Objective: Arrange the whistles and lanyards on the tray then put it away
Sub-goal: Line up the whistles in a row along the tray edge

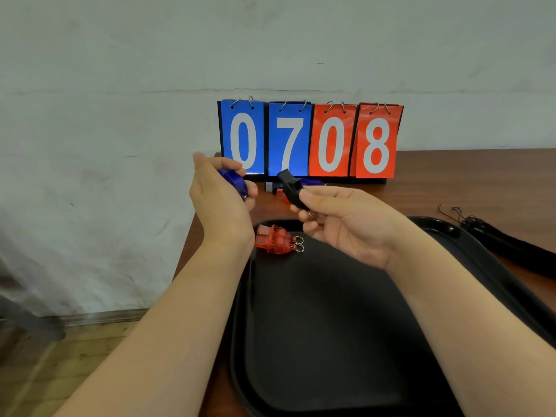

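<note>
Rounded black tray (331,326); right hand (346,227) pinches angular black whistle (290,186).

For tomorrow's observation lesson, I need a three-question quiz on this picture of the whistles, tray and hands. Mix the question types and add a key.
1. True or false: the left hand is empty.
2. Which whistle does the right hand hold? A blue, B black, C red.
3. Fill in: the red whistles lie on the ___.
Key: 1 false, it holds the blue whistle; 2 B, the black whistle; 3 tray.

whistles (278,239) on tray (331,326), scoreboard (310,139) behind
</note>
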